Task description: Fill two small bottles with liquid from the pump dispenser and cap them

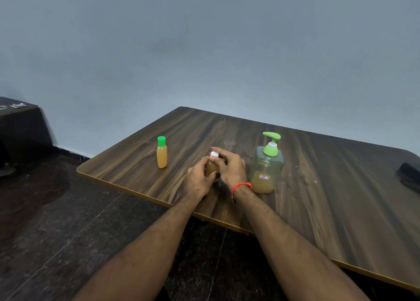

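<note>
Green-capped bottle (161, 152) on your left is filled, closed and standing clear on the table (318, 187). Left hand (198, 179) wraps the second bottle (211, 167) mid-table; right hand (230, 167) pinches its white cap (214, 154) on the neck. Risk: squeeze that soft body while the cap's loose and liquid spills out. A cross-threaded cap would leak. Pump dispenser (268, 164) sits just beside your right wrist, so an elbow swing could knock it.

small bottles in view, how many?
2. One with a green cap stands alone at the table's left; one with a white cap is gripped by both hands beside the pump dispenser.
</note>
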